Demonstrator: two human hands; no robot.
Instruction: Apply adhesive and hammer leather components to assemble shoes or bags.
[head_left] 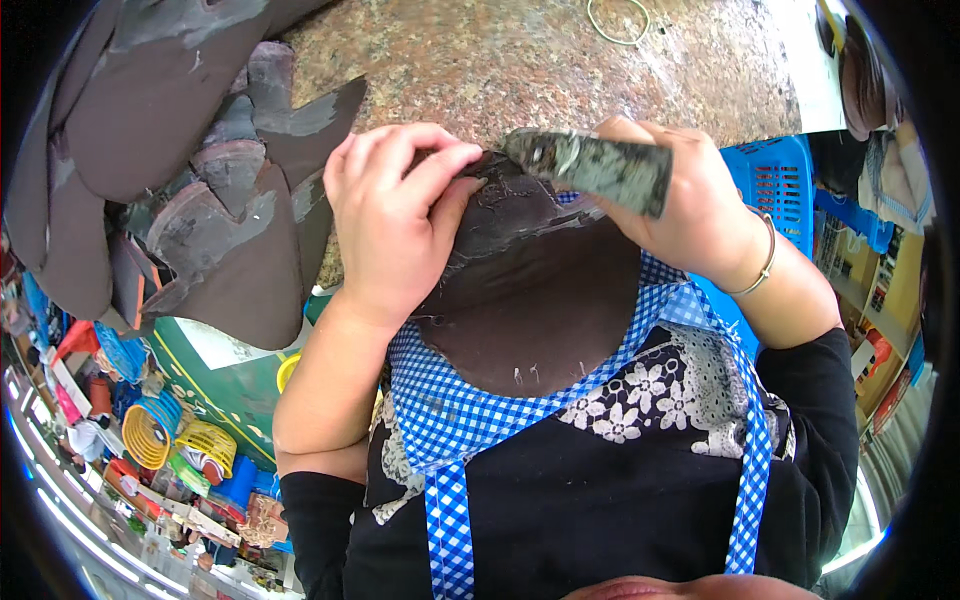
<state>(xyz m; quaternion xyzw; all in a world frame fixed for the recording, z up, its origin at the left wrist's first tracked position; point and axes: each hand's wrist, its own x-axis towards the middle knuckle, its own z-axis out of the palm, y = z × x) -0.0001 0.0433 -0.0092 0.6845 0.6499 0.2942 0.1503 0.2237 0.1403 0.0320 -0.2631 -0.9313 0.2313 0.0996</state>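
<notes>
A dark brown leather piece (540, 300) lies over the table edge against my blue checked apron (450, 410). My left hand (395, 215) presses its fingertips down on the piece's upper left edge. My right hand (690, 215) is closed around a glue-crusted grey tool handle (595, 168), whose tip points left and rests on the top of the leather, close to my left fingertips. A thin bangle sits on my right wrist.
A heap of dark cut leather pieces (190, 170) covers the left of the speckled granite tabletop (560, 60). A rubber band (618, 20) lies at the far edge. A blue plastic crate (775, 180) stands right of me; coloured clutter sits lower left.
</notes>
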